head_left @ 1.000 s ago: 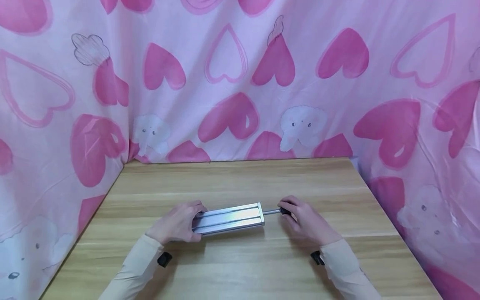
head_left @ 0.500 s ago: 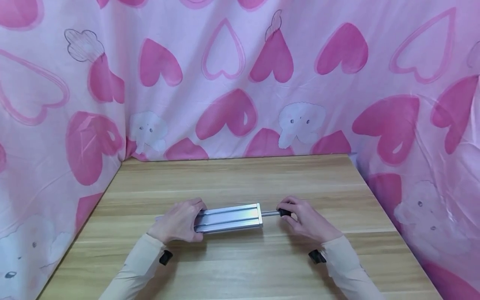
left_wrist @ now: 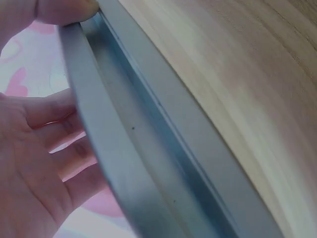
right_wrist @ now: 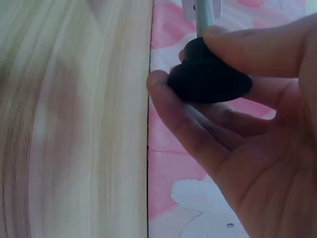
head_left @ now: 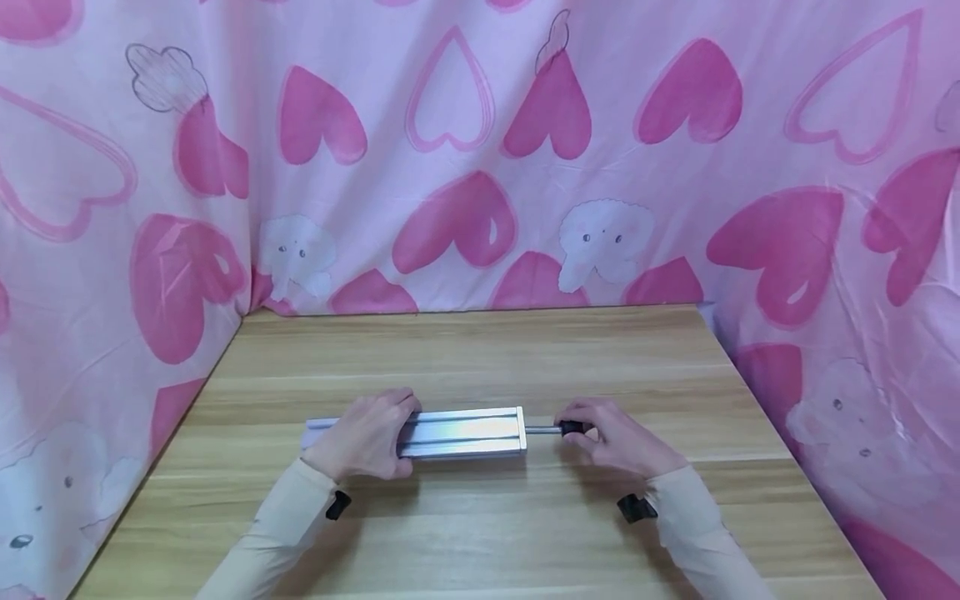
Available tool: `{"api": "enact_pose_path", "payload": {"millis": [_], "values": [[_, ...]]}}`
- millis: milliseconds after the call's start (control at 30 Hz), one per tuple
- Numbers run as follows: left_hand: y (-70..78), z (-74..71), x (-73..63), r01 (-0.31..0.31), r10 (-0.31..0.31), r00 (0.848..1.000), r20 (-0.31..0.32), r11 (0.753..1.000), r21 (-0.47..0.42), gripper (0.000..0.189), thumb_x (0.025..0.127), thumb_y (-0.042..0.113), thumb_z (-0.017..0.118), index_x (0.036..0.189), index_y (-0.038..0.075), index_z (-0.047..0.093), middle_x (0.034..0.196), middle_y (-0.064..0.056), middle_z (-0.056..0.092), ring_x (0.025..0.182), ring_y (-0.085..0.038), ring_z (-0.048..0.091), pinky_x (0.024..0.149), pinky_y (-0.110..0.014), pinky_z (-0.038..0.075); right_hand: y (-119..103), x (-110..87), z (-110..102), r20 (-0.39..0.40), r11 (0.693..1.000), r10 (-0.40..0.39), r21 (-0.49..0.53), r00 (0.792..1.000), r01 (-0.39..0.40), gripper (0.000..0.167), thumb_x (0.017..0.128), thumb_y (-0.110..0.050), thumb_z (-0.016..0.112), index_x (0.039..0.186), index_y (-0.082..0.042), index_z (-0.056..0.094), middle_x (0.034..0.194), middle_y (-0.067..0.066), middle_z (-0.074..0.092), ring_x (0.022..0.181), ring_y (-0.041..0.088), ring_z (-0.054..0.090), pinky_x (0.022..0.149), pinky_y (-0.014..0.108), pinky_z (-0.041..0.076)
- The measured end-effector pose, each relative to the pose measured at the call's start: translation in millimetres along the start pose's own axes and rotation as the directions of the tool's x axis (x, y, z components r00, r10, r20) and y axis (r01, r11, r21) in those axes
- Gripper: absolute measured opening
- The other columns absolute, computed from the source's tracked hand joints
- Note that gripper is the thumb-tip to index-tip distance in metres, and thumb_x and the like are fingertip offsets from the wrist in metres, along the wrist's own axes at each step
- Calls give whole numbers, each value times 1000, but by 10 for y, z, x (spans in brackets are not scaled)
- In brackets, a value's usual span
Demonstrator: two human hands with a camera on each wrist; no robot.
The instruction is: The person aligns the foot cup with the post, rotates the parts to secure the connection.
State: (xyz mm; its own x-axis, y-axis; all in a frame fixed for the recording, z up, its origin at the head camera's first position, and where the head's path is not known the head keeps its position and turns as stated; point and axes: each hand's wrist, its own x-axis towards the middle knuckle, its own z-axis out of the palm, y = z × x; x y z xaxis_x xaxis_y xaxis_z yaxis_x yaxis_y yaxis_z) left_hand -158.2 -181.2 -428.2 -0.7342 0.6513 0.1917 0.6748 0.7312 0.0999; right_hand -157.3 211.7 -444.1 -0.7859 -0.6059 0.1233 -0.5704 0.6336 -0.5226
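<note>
Bar (head_left: 465, 430) leveling out, rod (head_left: 543, 430) staying lined up

Left hand (head_left: 366, 437) is gripping it edge to edge, right hand (head_left: 624, 437) is pinching the black knob (right_wrist: 210, 82). Bar's tilting less than a second ago with the same rod showing, so they're probably moving as one piece. Table (head_left: 480, 542) is sitting beneath, pink curtain (head_left: 487, 75) hanging behind.

The left hand (head_left: 371, 437) grips, thumb and fingers apart; well to its right, the right hand (head_left: 615, 437) pinches with curled fingers. Both forearms (head_left: 273, 529) slant inward.
</note>
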Motion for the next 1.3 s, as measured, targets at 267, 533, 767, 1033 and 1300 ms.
{"api": "enact_pose_path", "payload": {"millis": [267,533,767,1033,1300], "values": [[-7,-43,4,23,-18,999,46,995,-98,61,60,36,88,110,6,68,99,1,67,81,-10,59,76,-32,57,30,-61,-46,50,928,134,343,990,-143,30,100,-30,63,126,-17,67,117,2,70,100,14,62,90,28,51],[-50,-87,-21,28,-21,999,47,987,-160,56,62,32,89,108,8,68,98,5,66,79,-7,57,73,-27,53,42,-105,8,-35,915,131,390,991,-107,46,85,-21,81,127,-25,62,125,8,67,110,18,63,99,28,50],[-53,-81,-31,8,-4,1000,29,987,-163,55,61,33,87,107,9,69,98,5,66,80,-6,58,73,-26,53,36,-180,40,-80,910,134,404,988,-91,71,80,-14,85,141,-31,51,141,-4,59,125,21,62,108,34,47],[-65,-105,-55,29,-24,999,28,982,-186,53,62,32,86,107,10,69,97,6,66,78,-6,57,70,-23,50,80,-223,34,-159,870,133,492,978,-38,58,82,0,79,133,-23,62,128,4,68,111,21,69,99,30,53],[-53,-78,-85,31,-29,999,16,985,-168,56,59,33,87,107,9,69,98,5,66,80,-6,58,71,-25,52,146,-213,58,-97,848,142,525,985,-71,41,92,-17,73,131,-9,66,116,9,74,97,15,73,85,26,57]]}}
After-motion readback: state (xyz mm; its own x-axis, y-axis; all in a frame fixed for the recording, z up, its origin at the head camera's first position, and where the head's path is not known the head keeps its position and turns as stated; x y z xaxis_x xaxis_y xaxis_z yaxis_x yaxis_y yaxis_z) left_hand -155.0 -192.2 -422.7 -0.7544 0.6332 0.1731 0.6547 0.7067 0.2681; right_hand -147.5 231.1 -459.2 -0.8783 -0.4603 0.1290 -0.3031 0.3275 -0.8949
